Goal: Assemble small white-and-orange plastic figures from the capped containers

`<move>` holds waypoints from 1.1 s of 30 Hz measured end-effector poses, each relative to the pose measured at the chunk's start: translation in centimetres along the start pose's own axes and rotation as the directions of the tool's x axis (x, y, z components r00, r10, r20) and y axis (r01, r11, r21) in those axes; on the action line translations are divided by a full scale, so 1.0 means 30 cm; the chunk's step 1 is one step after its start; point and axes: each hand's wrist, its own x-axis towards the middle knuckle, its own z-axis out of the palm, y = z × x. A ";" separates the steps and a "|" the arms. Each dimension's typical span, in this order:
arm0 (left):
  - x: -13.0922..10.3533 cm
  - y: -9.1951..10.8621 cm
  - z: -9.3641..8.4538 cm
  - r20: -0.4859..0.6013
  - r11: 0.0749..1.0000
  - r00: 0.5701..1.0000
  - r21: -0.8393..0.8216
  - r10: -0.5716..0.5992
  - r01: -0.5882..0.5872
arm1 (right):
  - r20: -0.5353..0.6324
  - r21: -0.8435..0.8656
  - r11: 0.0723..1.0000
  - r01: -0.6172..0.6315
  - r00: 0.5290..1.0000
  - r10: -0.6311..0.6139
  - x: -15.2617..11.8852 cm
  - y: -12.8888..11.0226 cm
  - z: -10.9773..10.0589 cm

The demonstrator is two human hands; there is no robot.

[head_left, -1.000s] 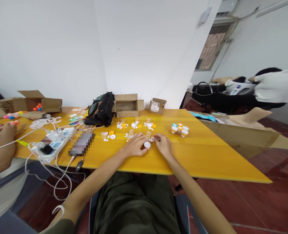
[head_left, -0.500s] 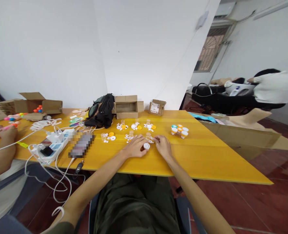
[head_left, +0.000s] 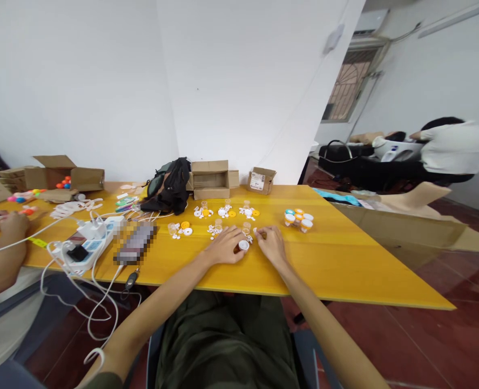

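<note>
My left hand (head_left: 227, 246) is wrapped round a small round piece with a white top (head_left: 243, 245), low over the yellow table (head_left: 324, 270). To its right my right hand (head_left: 269, 240) pinches a tiny white piece (head_left: 255, 230) between thumb and fingers. Just beyond the hands stand small clear cups (head_left: 246, 227) with little white pieces around them. More small white parts and an orange disc (head_left: 186, 224) lie to the left. Several lidded cups (head_left: 298, 217) with white, orange and teal tops are grouped at the right.
Behind are a dark bag (head_left: 170, 186), an open cardboard box (head_left: 210, 181) and a smaller box (head_left: 261, 180). A power strip (head_left: 89, 243), cables and a phone (head_left: 137, 243) lie at the left, beside another person's hands (head_left: 8, 224). A large carton (head_left: 401, 221) adjoins the table's right side.
The round piece in my left hand has its white top turned a little more upward. My right hand has barely moved. The other person's hands at the left have shifted slightly.
</note>
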 end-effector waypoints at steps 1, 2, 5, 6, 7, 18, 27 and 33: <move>0.000 0.000 0.001 0.002 1.000 1.000 0.008 -0.002 0.002 | 0.002 0.004 1.000 0.002 1.000 -0.002 -0.001 -0.002 -0.003; 0.000 0.000 0.002 0.002 1.000 1.000 0.013 -0.003 0.003 | 0.002 0.007 1.000 0.006 1.000 -0.006 -0.002 -0.003 -0.005; -0.001 0.000 0.004 -0.010 1.000 1.000 0.017 0.006 -0.006 | -0.013 0.011 1.000 0.026 1.000 -0.025 -0.005 -0.004 -0.010; -0.001 0.000 0.004 -0.014 1.000 1.000 0.019 0.011 -0.010 | -0.018 0.010 1.000 0.028 0.999 -0.028 -0.006 -0.005 -0.011; -0.001 0.000 0.004 -0.018 1.000 1.000 0.022 0.014 -0.014 | -0.019 0.005 1.000 0.027 0.999 -0.027 -0.007 -0.007 -0.012; 0.001 -0.002 0.006 0.035 0.996 0.999 0.085 -0.011 0.008 | 0.136 -0.135 0.985 0.108 0.987 -0.089 -0.012 -0.046 -0.028; 0.006 0.001 0.009 0.058 0.997 0.997 0.060 -0.054 0.051 | 0.135 -0.080 0.985 0.155 0.980 -0.144 -0.001 -0.024 -0.031; 0.006 -0.001 0.012 0.054 0.998 0.997 0.034 -0.050 0.048 | 0.097 0.039 0.998 0.055 0.994 -0.058 -0.003 -0.018 -0.026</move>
